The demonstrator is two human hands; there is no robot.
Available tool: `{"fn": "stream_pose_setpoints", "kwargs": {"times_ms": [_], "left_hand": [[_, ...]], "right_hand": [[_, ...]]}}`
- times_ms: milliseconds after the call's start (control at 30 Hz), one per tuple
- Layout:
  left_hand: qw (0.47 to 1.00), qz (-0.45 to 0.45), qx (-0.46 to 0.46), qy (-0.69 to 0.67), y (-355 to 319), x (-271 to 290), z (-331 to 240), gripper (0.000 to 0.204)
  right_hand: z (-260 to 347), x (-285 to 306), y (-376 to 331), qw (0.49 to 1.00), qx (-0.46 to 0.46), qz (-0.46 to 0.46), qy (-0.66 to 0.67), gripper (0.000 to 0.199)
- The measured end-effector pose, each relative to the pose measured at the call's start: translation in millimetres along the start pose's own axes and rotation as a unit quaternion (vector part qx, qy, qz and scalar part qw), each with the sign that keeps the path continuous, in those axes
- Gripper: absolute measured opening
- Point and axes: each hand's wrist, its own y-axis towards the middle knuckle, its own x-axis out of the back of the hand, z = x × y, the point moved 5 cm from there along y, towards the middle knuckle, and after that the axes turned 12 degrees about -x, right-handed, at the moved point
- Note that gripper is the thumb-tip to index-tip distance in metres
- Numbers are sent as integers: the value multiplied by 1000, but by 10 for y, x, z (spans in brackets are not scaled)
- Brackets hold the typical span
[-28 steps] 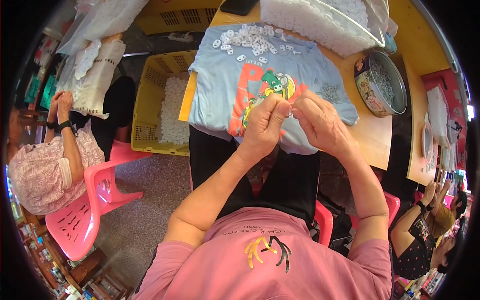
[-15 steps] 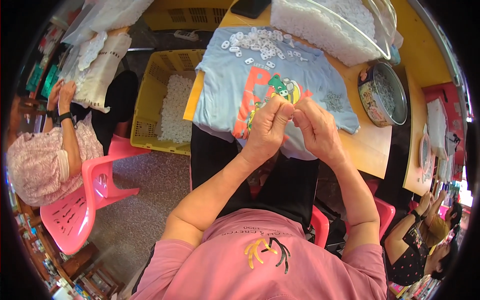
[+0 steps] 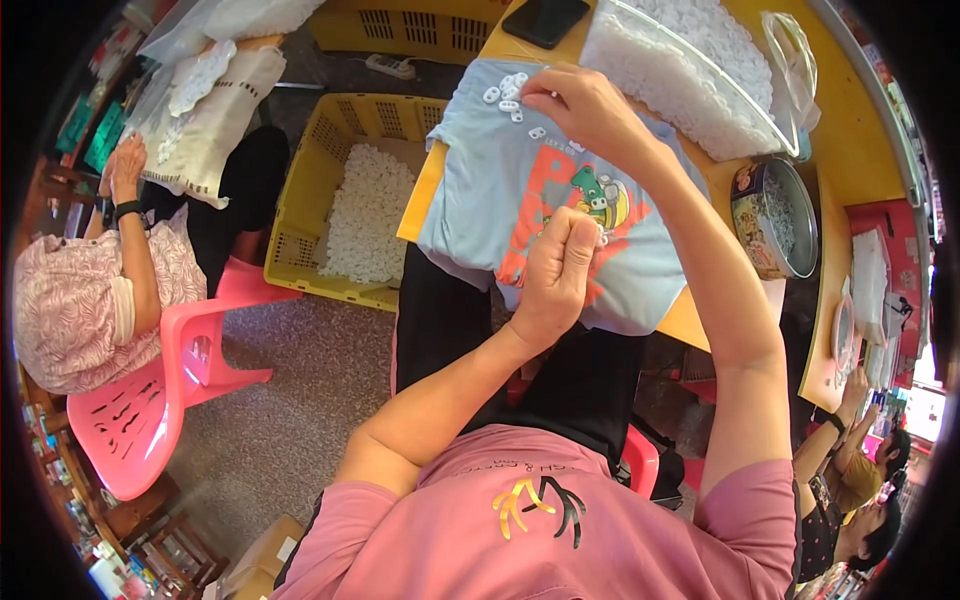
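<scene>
My left hand [image 3: 560, 268] is a closed fist, thumb on top, above the printed front of a light blue cloth [image 3: 465, 200]. What it pinches is mostly hidden; a bit of white shows by its fingertips. Farther off, my right hand [image 3: 590, 108] reaches over the cloth with bent, slightly parted fingers, the tips at a pile of small white two-holed plastic pieces [image 3: 508, 90]. Its palm and forearm cover part of the pile and the cloth's right side.
A yellow crate [image 3: 290, 240] with white pieces stands left of the table [image 3: 418, 195]. Beyond the cloth are a black phone [image 3: 545, 20] and a large bag of white pieces [image 3: 680, 70]. A round tin [image 3: 752, 235] holds small metal parts. A seated co-worker [image 3: 110, 290] is at left.
My hands have come apart. The right one has gone forward to the white pieces; the left stays closed, slightly lower. The view has shifted a little.
</scene>
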Motion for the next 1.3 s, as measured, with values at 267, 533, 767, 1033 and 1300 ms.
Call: {"fn": "stream_pose_setpoints", "kwargs": {"times_ms": [267, 533, 767, 1033, 1300], "left_hand": [[1000, -11, -24, 7, -17, 58, 23, 24], [1000, -4, -6, 3, 10, -10, 2, 24], [998, -17, 57, 9, 38, -11, -36, 23], [999, 5, 49, 0, 68, -33, 46, 22], [998, 24, 29, 40, 53, -47, 27, 23]], "right_hand": [[152, -276, 139, 987, 76, 8, -138, 12], [217, -244, 32, 983, 144, -26, -110, 18], [-142, 228, -730, 902, -256, 26, 348, 29], [-106, 208, -1631, 704, -340, 16, 623, 26], [73, 105, -1804, 663, -307, 13, 682, 28]]}}
